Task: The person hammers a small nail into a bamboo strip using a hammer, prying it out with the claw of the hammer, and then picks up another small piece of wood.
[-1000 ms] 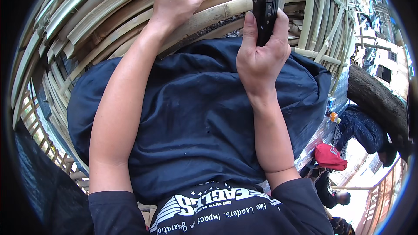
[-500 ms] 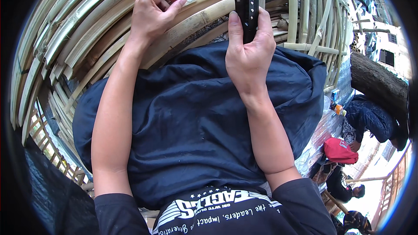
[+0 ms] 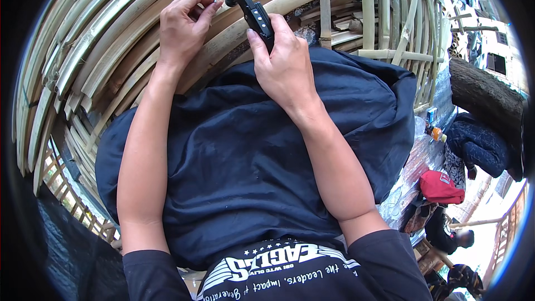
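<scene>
My left hand (image 3: 183,25) is closed in a pinch over the bamboo strips (image 3: 128,28), with a tiny shiny tip, apparently a nail (image 3: 215,1), between thumb and forefinger. The fingers cover most of it. In my right hand (image 3: 287,58) is a black hammer multi-tool (image 3: 257,18), gripped by its handle with the thumb along one side. Its head is right beside the left fingertips, with the claw pointing away to the right. A dark blue cloth (image 3: 251,134) lies over my lap beneath both forearms.
An upright bamboo lattice (image 3: 390,17) stands at the far right of the strips. Farther right are a thick log (image 3: 485,86), a bottle with an orange label (image 3: 437,134), a red bag (image 3: 442,187) and other people sitting. Dark sheeting (image 3: 72,245) hangs at lower left.
My right hand has swung the hammer left and tilted it, bringing its head close to my left fingertips. My left hand has shifted slightly left, still pinching.
</scene>
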Demonstrator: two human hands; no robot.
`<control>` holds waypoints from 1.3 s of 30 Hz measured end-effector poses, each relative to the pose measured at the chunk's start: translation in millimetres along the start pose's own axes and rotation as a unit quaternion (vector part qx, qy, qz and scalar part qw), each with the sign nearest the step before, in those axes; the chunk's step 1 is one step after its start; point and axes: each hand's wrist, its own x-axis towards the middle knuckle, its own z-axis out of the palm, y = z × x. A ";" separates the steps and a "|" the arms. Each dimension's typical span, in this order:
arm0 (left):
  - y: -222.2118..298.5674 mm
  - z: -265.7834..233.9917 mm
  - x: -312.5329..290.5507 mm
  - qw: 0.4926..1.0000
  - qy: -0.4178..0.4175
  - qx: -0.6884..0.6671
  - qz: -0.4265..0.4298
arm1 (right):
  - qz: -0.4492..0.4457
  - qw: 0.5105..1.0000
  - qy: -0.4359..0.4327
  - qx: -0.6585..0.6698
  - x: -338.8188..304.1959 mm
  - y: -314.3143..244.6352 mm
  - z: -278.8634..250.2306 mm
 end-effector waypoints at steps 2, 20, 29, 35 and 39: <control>0.4 -2.0 -0.1 1.000 -0.004 0.013 0.005 | 0.005 1.000 -0.001 0.001 0.9 3.3 3.2; 6.8 -3.0 2.9 1.000 -0.017 0.004 -0.006 | 0.018 0.996 -0.027 -0.084 -1.8 2.0 6.5; 8.4 -16.6 3.1 0.984 -0.081 -0.123 -0.097 | 0.018 0.999 -0.023 -0.034 1.7 -0.1 -2.0; -0.6 -16.7 -1.6 0.951 -0.056 -0.280 -0.115 | 0.048 0.980 -0.170 -0.086 10.5 -39.6 -56.2; -1.8 -10.7 -1.2 0.952 -0.014 -0.294 -0.088 | 0.033 0.932 -0.271 -0.239 33.9 -67.9 -65.7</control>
